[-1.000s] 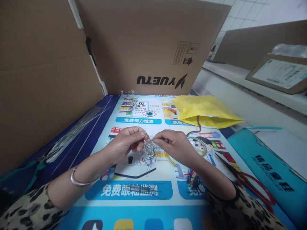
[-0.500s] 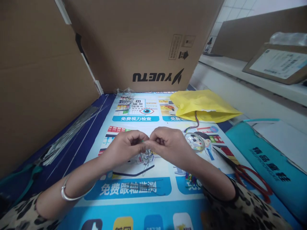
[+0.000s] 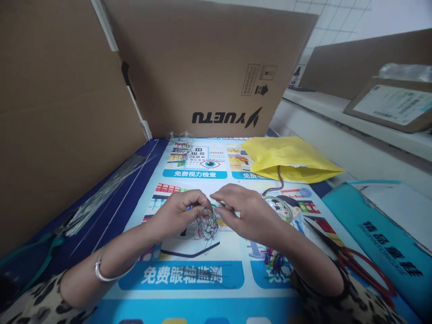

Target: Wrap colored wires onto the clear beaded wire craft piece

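Observation:
My left hand is closed, its thumb and index finger pinching a tangle of thin wires that hangs below the fingertips. Bits of green and red show in the tangle. Just to the right, my right hand has its thumb and index finger parted. A small pale spot shows between them, too small to make out. Under my right forearm lies a bunch of multicoloured threads. Several dark thin wires rest on the printed sheet in front of me.
Behind stands a cardboard box. A yellow bag with a braided cord lies at the back right, near a clear round dish. Red-handled scissors and a teal box are right; teal-handled pliers and silvery wires left.
My hands were together at the fingertips; now the right hand has drawn slightly away and its fingers have parted. The left still pinches the tangle. The whole view has shifted slightly.

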Available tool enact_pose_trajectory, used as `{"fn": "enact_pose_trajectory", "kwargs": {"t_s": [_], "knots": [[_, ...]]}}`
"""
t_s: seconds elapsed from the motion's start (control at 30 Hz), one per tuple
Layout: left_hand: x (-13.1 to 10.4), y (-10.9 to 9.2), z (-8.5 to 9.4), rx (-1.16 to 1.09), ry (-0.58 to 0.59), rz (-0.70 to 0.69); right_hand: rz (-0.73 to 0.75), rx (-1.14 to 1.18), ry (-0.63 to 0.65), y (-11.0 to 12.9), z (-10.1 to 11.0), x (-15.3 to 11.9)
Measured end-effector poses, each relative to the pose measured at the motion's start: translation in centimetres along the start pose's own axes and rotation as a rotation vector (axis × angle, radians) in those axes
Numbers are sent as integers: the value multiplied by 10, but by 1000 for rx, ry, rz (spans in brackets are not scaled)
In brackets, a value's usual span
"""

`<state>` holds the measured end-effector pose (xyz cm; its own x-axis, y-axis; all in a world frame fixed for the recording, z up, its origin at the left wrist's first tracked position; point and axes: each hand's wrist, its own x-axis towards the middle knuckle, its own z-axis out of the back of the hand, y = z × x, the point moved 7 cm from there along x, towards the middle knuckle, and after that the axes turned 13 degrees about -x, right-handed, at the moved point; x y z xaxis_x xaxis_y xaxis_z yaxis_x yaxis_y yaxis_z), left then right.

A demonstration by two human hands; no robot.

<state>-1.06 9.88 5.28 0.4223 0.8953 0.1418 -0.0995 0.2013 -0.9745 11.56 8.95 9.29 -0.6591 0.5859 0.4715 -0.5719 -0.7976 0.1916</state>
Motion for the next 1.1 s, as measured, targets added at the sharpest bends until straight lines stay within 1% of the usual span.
{"fn": "enact_pose_trajectory", "kwargs": {"t_s": [0.1,0.2,0.3,0.43,0.6,0.73,0.9,1.0,1.1], "knots": [[0,1,0,-6,4,-15,-13,-20,27,2,-4,-1],[-1,2,-1,-44,1,1,-34,-59,21,2,-6,0],[0,4,1,-138,-35,56,-27,-94,7,4,-7,0],[1,11,5,-299,-83,131,-15,-77,-19,7,-3,1],[1,19,8,-411,-120,168,17,-24,9,9,-3,1],[1,18,9,-376,-132,145,17,2,38,8,-6,2],[2,9,6,-312,-102,83,34,7,59,7,-8,1],[2,4,6,-243,-103,48,26,31,67,6,-9,1],[1,-1,7,-141,-132,-15,6,83,62,5,-8,3]]}}
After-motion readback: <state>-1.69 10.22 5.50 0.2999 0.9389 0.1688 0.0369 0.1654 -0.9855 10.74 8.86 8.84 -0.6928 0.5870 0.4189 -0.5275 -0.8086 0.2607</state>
